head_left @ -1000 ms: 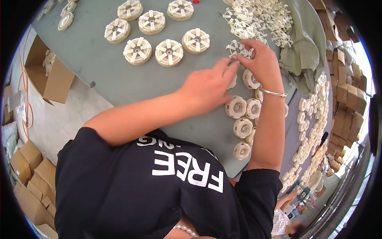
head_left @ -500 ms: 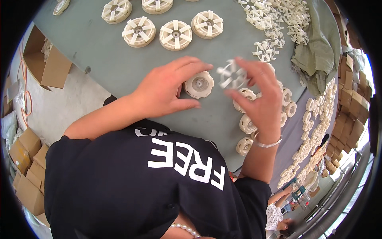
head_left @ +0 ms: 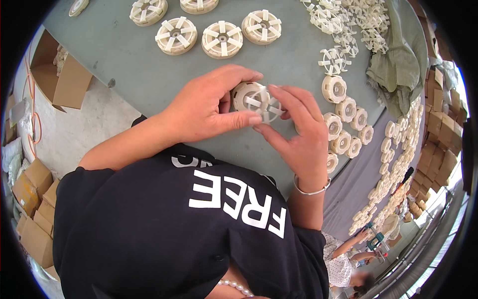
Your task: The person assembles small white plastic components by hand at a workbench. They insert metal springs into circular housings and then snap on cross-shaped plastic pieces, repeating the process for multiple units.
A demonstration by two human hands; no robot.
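Observation:
My left hand (head_left: 201, 105) is curled around the side of a cream round plastic housing (head_left: 241, 93) with a notched rim, steadying it on the table. My right hand (head_left: 304, 128) pinches a thin white spoked plastic ring (head_left: 273, 110) between thumb and fingers. The ring is tilted and partly overlaps the housing's right side; motion blurs it, so I cannot tell whether the two touch. Beyond my hands stand several housings with spoked rings on top, one of them a finished-looking wheel (head_left: 222, 40).
Bare cream housings (head_left: 334, 88) cluster to the right. A heap of loose spoked rings (head_left: 343, 22) lies at the far right beside a crumpled green cloth (head_left: 398, 65). Many more parts cover a grey-draped surface (head_left: 343, 192). An open cardboard box (head_left: 72, 84) stands left; another person (head_left: 343, 261) works lower right.
My right hand has moved left, bringing the spoked ring from beside the housing to over its right side. My left thumb has come in nearer the housing's front edge.

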